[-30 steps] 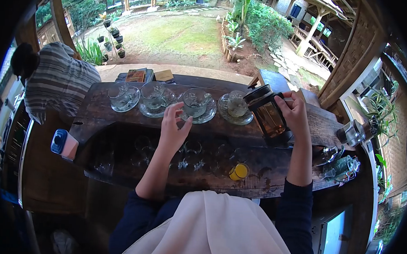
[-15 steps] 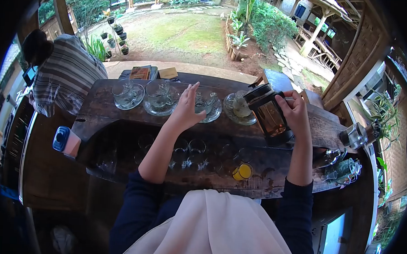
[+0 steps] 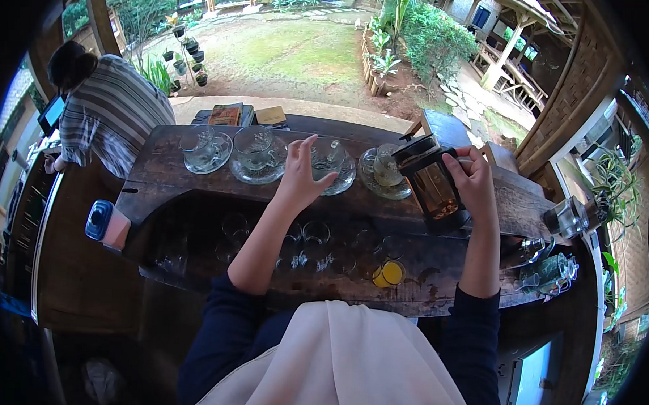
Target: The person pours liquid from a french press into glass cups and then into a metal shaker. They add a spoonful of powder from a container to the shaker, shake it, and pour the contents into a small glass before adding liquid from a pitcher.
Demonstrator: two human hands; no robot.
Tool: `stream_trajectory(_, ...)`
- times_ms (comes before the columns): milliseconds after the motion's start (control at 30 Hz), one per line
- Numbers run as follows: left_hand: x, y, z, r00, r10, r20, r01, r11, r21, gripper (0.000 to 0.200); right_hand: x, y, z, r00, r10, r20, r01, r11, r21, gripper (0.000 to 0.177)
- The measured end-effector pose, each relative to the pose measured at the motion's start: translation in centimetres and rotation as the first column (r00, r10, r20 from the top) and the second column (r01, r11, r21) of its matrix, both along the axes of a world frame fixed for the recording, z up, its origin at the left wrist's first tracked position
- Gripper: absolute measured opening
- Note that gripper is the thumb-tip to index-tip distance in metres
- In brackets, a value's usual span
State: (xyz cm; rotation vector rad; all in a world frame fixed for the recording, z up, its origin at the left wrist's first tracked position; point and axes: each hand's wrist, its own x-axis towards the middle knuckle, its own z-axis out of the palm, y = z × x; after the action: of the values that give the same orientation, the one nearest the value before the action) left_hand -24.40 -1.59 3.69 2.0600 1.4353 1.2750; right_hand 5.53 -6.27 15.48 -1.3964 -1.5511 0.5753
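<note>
My right hand [image 3: 472, 181] grips the handle of a French press [image 3: 432, 187], a glass jug in a black frame with amber-brown liquid inside. It leans left, its spout close to the rim of a clear glass cup [image 3: 386, 169] on a glass saucer [image 3: 388, 191]. I cannot make out a stream. Raised over the counter, my left hand [image 3: 303, 174] is empty, thumb and fingers apart. It partly covers another glass cup [image 3: 332, 154] and its saucer. Two more glass cups, one in the middle [image 3: 253, 154] and one at the left [image 3: 203, 154], stand on saucers.
The dark wooden counter [image 3: 174, 168] has a lower shelf with several upturned glasses [image 3: 316, 232] and a glass of yellow liquid [image 3: 388, 273]. A blue-lidded container [image 3: 106, 224] stands left, glass jars [image 3: 546, 272] right. A person in a striped shirt [image 3: 115, 114] stands at the far left.
My left hand has shifted slightly right and its fingers curl more. The French press has moved a little right and down, still tilted. The person at the left has turned slightly.
</note>
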Motion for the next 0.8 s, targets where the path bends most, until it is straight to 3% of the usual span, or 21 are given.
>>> stream_trajectory(33, 0.2, 0.1, -0.1, 1.0, 0.0, 0.0, 0.0, 1.0, 0.0, 0.08, 0.0, 0.0, 0.0, 1.0, -0.008, 0.017, 0.008, 1.0, 0.0, 0.025)
stream_trajectory(100, 0.6, 0.2, -0.3, 0.972, 0.163, -0.17, -0.158, 0.987, 0.037, 0.086, 0.0, -0.1, 0.1, 0.999, -0.014, 0.032, 0.014, 1.0, 0.0, 0.025)
stream_trajectory(333, 1.2, 0.2, 0.3, 0.944, 0.268, -0.192, -0.277, 0.961, -0.021, 0.093, 0.1, 0.3, -0.1, 1.0, 0.004, 0.021, -0.004, 1.0, -0.012, 0.024)
stream_trajectory(433, 1.0, 0.2, 0.4, 0.95, 0.23, -0.213, -0.265, 0.952, -0.151, 0.104, 0.0, 0.3, 0.1, 1.0, 0.016, 0.014, -0.015, 1.0, -0.027, 0.024)
stream_trajectory(500, 0.5, 0.5, -0.7, 0.994, 0.102, -0.047, -0.105, 0.992, -0.066, 0.104, 0.0, 0.2, 0.3, 1.0, 0.017, 0.01, -0.016, 0.999, -0.04, 0.024)
stream_trajectory(533, 0.2, 0.8, -1.3, 0.994, 0.102, -0.046, -0.105, 0.992, -0.067, 0.104, 0.0, 0.2, 0.4, 1.0, 0.018, 0.014, -0.018, 0.999, -0.043, 0.024)
stream_trajectory(600, -0.3, 1.0, -1.3, 0.993, -0.032, 0.115, 0.049, 0.987, -0.156, 0.109, -0.1, 0.3, 0.5, 1.0, 0.022, 0.017, -0.021, 0.999, -0.047, 0.024)
stream_trajectory(800, -0.8, 0.7, -0.2, 0.992, 0.017, 0.125, 0.011, 0.976, -0.218, 0.114, 0.1, 0.7, 0.5, 0.999, 0.026, 0.042, -0.023, 0.999, -0.049, 0.024)
